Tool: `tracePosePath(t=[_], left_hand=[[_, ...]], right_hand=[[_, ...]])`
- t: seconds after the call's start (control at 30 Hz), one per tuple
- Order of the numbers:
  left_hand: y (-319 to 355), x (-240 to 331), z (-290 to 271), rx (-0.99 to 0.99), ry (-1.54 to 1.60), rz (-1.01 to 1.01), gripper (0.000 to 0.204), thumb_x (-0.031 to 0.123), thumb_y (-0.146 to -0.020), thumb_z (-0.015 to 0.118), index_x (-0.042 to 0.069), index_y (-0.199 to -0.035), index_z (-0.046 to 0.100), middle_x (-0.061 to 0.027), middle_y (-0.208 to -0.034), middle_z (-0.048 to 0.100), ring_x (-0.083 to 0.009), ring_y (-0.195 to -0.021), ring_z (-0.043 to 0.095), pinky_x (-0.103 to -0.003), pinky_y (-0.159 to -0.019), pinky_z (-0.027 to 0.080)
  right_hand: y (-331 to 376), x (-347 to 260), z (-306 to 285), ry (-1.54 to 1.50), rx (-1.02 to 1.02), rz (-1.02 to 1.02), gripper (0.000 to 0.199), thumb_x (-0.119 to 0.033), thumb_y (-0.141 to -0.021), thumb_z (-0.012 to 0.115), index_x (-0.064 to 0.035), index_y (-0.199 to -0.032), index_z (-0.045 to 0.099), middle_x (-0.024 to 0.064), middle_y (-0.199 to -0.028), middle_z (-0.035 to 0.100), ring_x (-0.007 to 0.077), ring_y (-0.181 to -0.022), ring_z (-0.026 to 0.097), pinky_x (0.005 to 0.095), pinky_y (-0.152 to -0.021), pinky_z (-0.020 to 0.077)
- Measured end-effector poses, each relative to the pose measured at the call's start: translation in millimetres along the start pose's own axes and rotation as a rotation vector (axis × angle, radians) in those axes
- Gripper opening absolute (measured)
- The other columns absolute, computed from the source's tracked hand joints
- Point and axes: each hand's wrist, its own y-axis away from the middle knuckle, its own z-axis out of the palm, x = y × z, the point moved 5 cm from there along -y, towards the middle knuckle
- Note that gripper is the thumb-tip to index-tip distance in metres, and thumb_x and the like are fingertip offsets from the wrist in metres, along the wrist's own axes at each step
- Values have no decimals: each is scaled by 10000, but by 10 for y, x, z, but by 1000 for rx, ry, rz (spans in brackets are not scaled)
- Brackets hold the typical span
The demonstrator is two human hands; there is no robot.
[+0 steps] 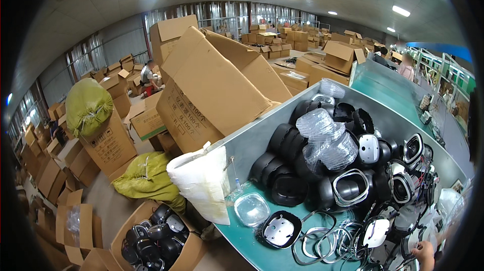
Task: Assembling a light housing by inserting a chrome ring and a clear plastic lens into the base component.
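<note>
"Which hand could you make out?"

"Only one plainly, at the lower right. From its place I took it for the right hand [424, 253], by the crowded right-hand end of the green worktop [237, 238]. I saw nothing I could call the left hand."

"Was it grasping anything?"

"I couldn't tell. The fingers were bent toward a dark-rimmed housing [407, 246] and seemed to touch its rim, but the grip itself was hidden."

"How did that housing lie from the hand?"

"Just left of the fingertips, with the right hand the nearer one. Its long axis I couldn't make out; other parts crowded it."

"What lay around it?"

"A white-faced housing [376, 231] sat farther left, then tangled ring frames [348, 241] toward the near edge. A silver-plated housing [281, 229] and a clear cover [252, 209] lay near the left corner. Black shells [290, 188] were heaped toward the far corner, with nested clear covers [322, 140] on top."

"And off the worktop?"

"A cardboard box [194, 256] holding black parts stood beyond its left edge, and a white wrap [199, 180] hung at that edge."
</note>
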Motion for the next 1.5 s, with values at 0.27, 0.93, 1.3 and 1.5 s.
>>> tracePosePath(t=[0.27,0.93,1.3,1.5], left_hand=[[564,-28,17,-28,10,-37,364,323,-905,625,19,-1103,641,-125,-910,677,-213,-708,622,-345,-606,496],[1277,2695,-1471,-4,1245,238,257,162,-888,616,33,-1108,648,-70,-910,685,-194,-733,620,-306,-672,484],[2071,4099,-3007,180,1021,969,309,177,-925,560,-41,-1144,575,-153,-1004,650,-244,-882,632,-373,-826,517],[2467,5203,-3085,167,598,1096,240,124,-892,622,-7,-1093,623,-96,-967,664,-179,-853,635,-312,-786,517]], right_hand=[[100,-71,111,-160,80,-14,367,-118,-589,816,4,-901,668,148,-779,665,273,-714,652,373,-668,509],[670,313,-46,-389,59,188,352,-42,-639,704,31,-978,644,140,-845,659,261,-801,639,356,-762,500],[998,517,-233,-430,123,209,428,-67,-682,728,-9,-1097,637,148,-1005,661,283,-947,629,376,-862,484],[1207,584,-277,-449,75,249,433,-58,-733,707,24,-1147,610,161,-1037,663,267,-962,633,365,-879,476]])
